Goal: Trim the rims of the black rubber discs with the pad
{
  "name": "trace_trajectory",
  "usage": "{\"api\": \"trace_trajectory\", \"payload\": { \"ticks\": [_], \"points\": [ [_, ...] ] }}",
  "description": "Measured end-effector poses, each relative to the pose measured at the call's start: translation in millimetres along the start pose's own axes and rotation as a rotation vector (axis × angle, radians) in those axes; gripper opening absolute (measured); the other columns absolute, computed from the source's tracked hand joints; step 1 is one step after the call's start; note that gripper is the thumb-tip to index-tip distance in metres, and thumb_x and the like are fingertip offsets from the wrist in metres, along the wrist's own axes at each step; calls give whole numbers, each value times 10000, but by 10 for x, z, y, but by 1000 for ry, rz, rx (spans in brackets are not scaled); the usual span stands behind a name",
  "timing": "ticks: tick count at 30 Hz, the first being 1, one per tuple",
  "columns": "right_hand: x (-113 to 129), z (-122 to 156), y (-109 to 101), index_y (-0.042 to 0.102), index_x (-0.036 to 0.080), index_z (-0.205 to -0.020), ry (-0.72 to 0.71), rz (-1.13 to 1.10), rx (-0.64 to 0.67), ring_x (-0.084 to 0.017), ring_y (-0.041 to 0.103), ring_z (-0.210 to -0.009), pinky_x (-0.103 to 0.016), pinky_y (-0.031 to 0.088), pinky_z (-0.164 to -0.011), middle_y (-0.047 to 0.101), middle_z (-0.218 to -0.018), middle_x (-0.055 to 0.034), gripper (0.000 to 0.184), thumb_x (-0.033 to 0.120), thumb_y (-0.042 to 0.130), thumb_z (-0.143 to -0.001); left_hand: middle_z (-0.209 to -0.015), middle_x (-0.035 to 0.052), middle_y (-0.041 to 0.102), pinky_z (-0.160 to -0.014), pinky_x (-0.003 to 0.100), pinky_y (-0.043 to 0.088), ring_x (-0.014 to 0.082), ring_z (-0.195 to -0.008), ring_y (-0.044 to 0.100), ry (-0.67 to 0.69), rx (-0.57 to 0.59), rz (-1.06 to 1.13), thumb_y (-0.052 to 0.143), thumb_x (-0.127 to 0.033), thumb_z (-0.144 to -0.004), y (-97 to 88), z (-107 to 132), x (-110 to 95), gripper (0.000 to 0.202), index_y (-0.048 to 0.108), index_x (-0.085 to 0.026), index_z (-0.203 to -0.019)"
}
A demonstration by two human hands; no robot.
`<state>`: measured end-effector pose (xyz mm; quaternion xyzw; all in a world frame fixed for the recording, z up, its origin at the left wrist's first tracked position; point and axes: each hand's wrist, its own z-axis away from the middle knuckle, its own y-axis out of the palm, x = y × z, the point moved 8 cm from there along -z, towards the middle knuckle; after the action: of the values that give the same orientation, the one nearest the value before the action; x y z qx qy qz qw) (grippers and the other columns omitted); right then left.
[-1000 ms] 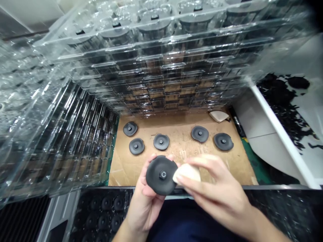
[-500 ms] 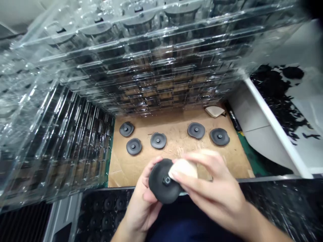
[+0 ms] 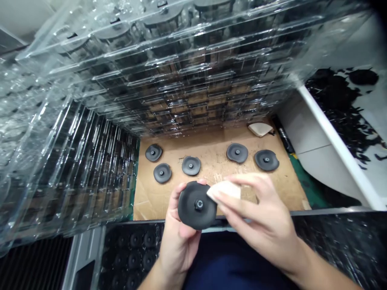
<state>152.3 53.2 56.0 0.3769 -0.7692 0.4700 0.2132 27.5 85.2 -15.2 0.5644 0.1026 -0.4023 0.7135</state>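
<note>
A black rubber-like disc (image 3: 189,215) with a small raised hub at its centre is gripped at the edge by my left hand (image 3: 178,241), its hub side facing up. My right hand (image 3: 263,217) pinches a white wedge-shaped sponge pad (image 3: 228,189), whose tip meets or nearly meets the disc's upper right rim. Beyond my hands, several similar discs lie flat on a cardboard sheet (image 3: 211,139), among them one at the left (image 3: 162,173) and one at the right (image 3: 266,160).
Stacked clear plastic trays (image 3: 187,80) rise at the back and left. A second white pad (image 3: 260,129) and a black marker-like tube (image 3: 282,135) lie near a white partition (image 3: 335,137). Black scraps (image 3: 341,100) are heaped beyond it. A tray of discs (image 3: 133,257) sits lower left.
The white pad has moved from near the disc's hub out to its upper right rim. My left hand has raised the disc slightly. The view has shifted a little.
</note>
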Motion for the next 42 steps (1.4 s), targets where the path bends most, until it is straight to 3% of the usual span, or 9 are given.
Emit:
{"api": "trace_trajectory", "payload": {
  "ticks": [5,8,11,17,21,28,33,37,42],
  "points": [
    [79,2,21,724,198,-1010,-38,-12,-5,-202,520,-958,-317,501,-790,560,-1037,-91,252,104,589,-819,-1108,-69,725,-923,275,521,197,-1053,662,87,-44,-8,774,-81,-642,-3,49,-6,479,666,-373,-1007],
    [52,4,29,725,191,-1009,12,31,-32,-201,533,-936,-336,493,-804,575,-997,-94,243,106,577,-836,-1109,-51,728,-899,209,516,166,-1070,651,166,-79,-38,778,-52,-620,-49,69,-47,509,668,-353,-1016],
    [71,22,24,727,190,-1008,6,-5,-95,-210,527,-933,-340,495,-779,574,-1002,-102,239,126,572,-838,-1123,-60,721,-931,248,509,165,-1059,656,165,-71,-17,773,-77,-641,-68,65,-34,498,659,-369,-1028],
    [69,10,90,724,185,-1015,24,22,-37,-204,543,-919,-358,491,-802,595,-985,-102,240,116,567,-848,-1143,-32,716,-905,199,507,157,-1089,639,209,-65,-33,803,-133,-624,-109,79,-58,501,655,-343,-1053],
    [115,38,60,723,214,-1027,-48,-44,-77,-206,539,-923,-337,500,-759,584,-1019,-101,249,151,555,-855,-1139,-50,715,-918,259,518,165,-1047,662,157,-45,0,804,-152,-630,-101,90,-22,495,652,-375,-1045],
    [27,-230,-75,710,187,-1051,-26,101,-91,-222,551,-972,-398,470,-843,615,-1048,-106,226,155,574,-873,-1082,-33,734,-859,179,522,157,-993,681,146,-115,-35,853,-235,-561,-74,87,-17,496,683,-343,-1014],
    [318,-211,93,716,177,-1051,-127,-24,5,-190,553,-909,-327,529,-775,630,-1040,-102,256,132,517,-896,-1118,-7,711,-849,234,537,178,-985,675,51,-200,-34,831,-321,-595,-156,127,21,484,654,-353,-1045],
    [268,-168,119,706,187,-1069,-98,-25,-40,-207,557,-921,-371,526,-779,634,-1046,-106,259,155,512,-901,-1079,0,718,-848,202,525,164,-981,674,28,-256,-51,847,-252,-575,-226,163,49,488,669,-327,-1023],
    [223,-77,148,699,185,-1072,-62,-87,-40,-197,549,-935,-354,523,-781,610,-1053,-99,260,126,535,-879,-1132,-31,709,-892,273,530,187,-1019,671,84,-191,-45,794,-258,-658,-157,100,-11,434,651,-397,-1044]
  ]
}}
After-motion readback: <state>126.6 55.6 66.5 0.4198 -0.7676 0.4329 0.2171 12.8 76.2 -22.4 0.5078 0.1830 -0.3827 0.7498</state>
